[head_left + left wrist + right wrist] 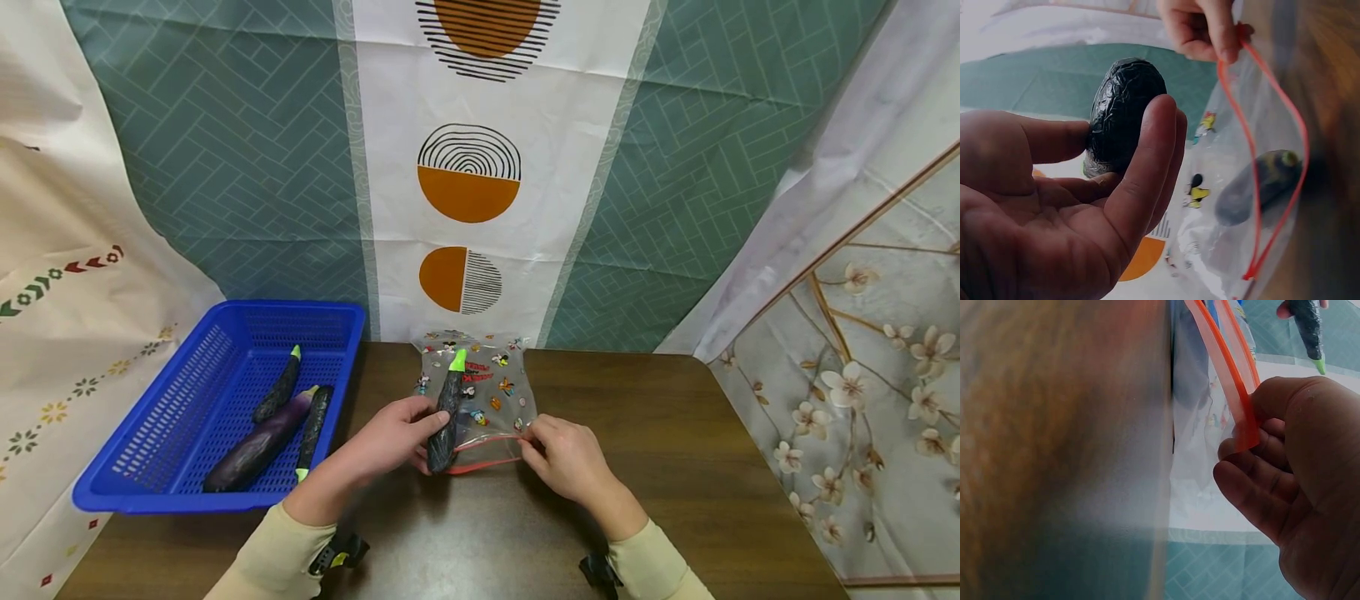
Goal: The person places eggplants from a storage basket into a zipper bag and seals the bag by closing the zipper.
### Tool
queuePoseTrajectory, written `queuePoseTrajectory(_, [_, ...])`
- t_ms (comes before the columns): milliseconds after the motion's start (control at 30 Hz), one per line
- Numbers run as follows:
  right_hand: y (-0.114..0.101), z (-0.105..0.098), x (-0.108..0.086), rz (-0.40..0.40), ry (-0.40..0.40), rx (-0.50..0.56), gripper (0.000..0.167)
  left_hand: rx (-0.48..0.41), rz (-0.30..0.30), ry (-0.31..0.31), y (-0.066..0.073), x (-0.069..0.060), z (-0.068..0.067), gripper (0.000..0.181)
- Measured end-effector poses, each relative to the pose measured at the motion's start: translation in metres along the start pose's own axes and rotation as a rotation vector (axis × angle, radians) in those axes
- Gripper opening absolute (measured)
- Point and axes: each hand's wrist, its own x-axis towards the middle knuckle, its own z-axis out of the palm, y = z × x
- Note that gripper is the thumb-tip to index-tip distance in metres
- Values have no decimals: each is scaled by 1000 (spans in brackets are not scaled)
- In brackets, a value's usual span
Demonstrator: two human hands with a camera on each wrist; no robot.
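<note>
My left hand (392,435) grips a dark, wrinkled cucumber (448,404) with a bright green tip, thumb across its near half. In the left wrist view its blunt dark end (1125,112) faces the camera. The cucumber is above a clear zip bag (498,385) printed with cartoon figures. My right hand (568,458) pinches the right corner of the bag's red zip edge (1229,356), and the mouth gapes. Through the plastic in the left wrist view a dark, rounded thing (1254,190) with a greenish end shows; I cannot tell its kind.
On the left stands a blue perforated basket (172,502), holding a purple eggplant (262,442) and two dark cucumbers (279,387). The brown wooden table (637,400) extends to the right. A patterned cloth (480,275) hangs behind its back edge.
</note>
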Motion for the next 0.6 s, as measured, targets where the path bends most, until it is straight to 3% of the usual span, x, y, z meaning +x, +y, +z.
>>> queuePoseTrajectory(400, [0,1,0,4,-8,1,24,43,-9,-114,-13,1,14,28])
queuePoseTrajectory(600, [0,0,0,14,-12,10,23,70,-15,-142,-20,-1,22,25])
